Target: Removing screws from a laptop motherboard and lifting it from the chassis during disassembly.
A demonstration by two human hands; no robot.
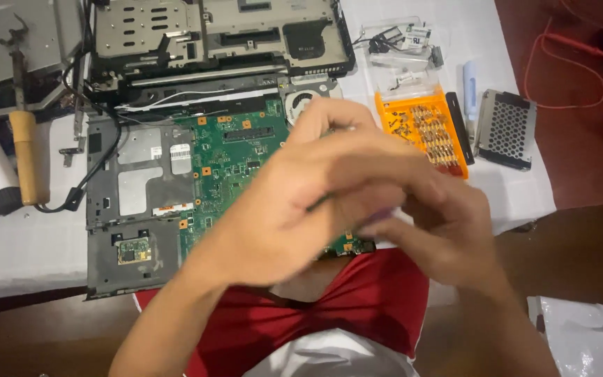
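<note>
An opened laptop base (116, 209) lies on a white cloth, its green motherboard (235, 157) and a round fan (305, 98) exposed. My left hand (308, 188) and my right hand (434, 230) are held together above the board's right side, both blurred by motion. The fingers are curled around something thin and partly purple between them; what it is cannot be made out. The hands hide the right part of the board.
An orange screwdriver-bit case (423, 129) lies right of the board, with a perforated metal drive bracket (504, 129) beyond it. A wooden-handled soldering iron (26, 150) rests at the left. A second stripped laptop chassis (218, 35) sits behind. A red cable (560, 70) lies on the brown table.
</note>
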